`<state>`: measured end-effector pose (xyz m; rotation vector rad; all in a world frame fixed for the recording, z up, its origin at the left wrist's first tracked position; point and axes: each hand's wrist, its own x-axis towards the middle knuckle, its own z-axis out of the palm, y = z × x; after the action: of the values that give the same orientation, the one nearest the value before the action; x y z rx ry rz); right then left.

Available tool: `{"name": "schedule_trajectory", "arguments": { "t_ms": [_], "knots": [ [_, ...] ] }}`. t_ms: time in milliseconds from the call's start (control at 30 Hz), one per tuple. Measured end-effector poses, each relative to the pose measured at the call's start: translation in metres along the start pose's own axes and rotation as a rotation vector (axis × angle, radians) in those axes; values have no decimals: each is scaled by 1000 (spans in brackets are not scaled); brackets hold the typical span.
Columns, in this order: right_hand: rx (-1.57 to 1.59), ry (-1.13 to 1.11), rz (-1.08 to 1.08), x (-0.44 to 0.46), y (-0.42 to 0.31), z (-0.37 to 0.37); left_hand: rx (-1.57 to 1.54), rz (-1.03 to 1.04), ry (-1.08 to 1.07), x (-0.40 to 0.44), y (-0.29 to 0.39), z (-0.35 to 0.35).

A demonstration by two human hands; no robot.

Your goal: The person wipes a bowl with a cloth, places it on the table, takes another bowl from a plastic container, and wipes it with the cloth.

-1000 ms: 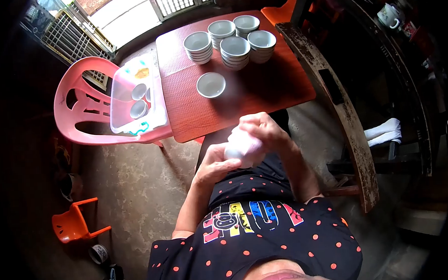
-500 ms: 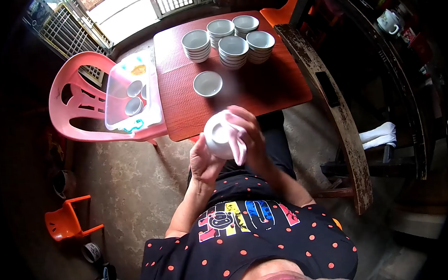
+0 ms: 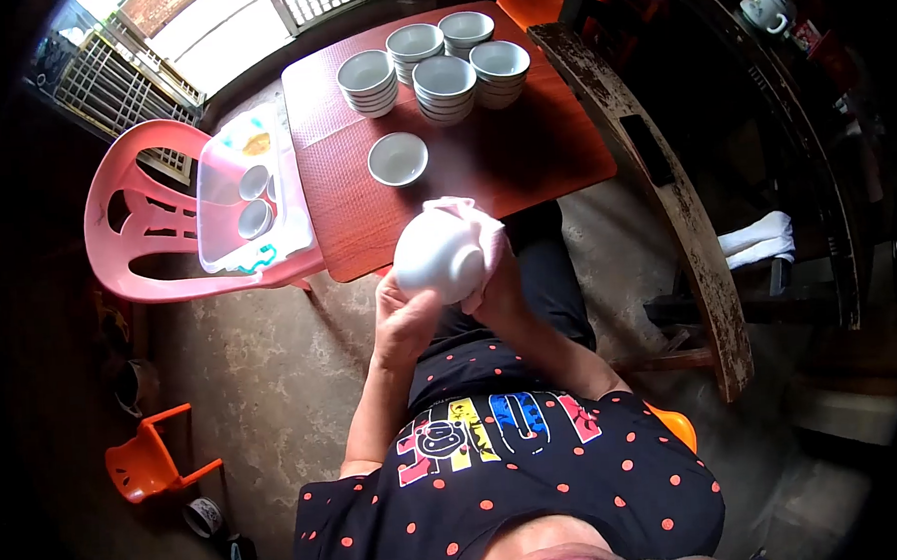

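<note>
A white bowl (image 3: 429, 253) is held tilted over my lap, its outer side and foot ring facing me. My left hand (image 3: 405, 317) grips its lower left edge, thumb on the outside. At the bowl's right side, my right hand (image 3: 499, 286) presses a pale pink cloth (image 3: 490, 233) against it; some of these fingers are hidden behind cloth and bowl. Just beyond, a single white bowl (image 3: 398, 162) stands upright on the red-brown table (image 3: 335, 210). Behind it are several stacks of similar bowls (image 3: 444, 85).
Left of the table, a clear plastic bin (image 3: 216, 225) with a few bowls rests on a pink chair (image 3: 115, 209). A worn wooden bench (image 3: 665, 200) runs along the right, with a dark phone-like object (image 3: 647, 151) on it. A small orange chair (image 3: 141, 464) stands on the floor at lower left.
The bowl in my hands has turned, so its foot ring now faces right instead of up toward me. The cloth and right hand have shifted to the bowl's right side. The view has shifted slightly.
</note>
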<state>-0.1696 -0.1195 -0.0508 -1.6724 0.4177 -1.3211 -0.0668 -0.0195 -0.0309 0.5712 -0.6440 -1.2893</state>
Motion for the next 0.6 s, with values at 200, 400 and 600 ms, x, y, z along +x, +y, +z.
{"name": "schedule_trajectory", "arguments": {
  "t_ms": [200, 400, 600],
  "knots": [
    [94, -653, 269, 42, -23, -30, -137, -312, 123, -2, 4, -14],
    [262, 139, 326, -16, -11, 14, -240, -120, 228, 3, -4, -11],
    [339, -384, 505, 28, -22, -16, 168, -188, -68, 0, 1, -17]
  ]
}}
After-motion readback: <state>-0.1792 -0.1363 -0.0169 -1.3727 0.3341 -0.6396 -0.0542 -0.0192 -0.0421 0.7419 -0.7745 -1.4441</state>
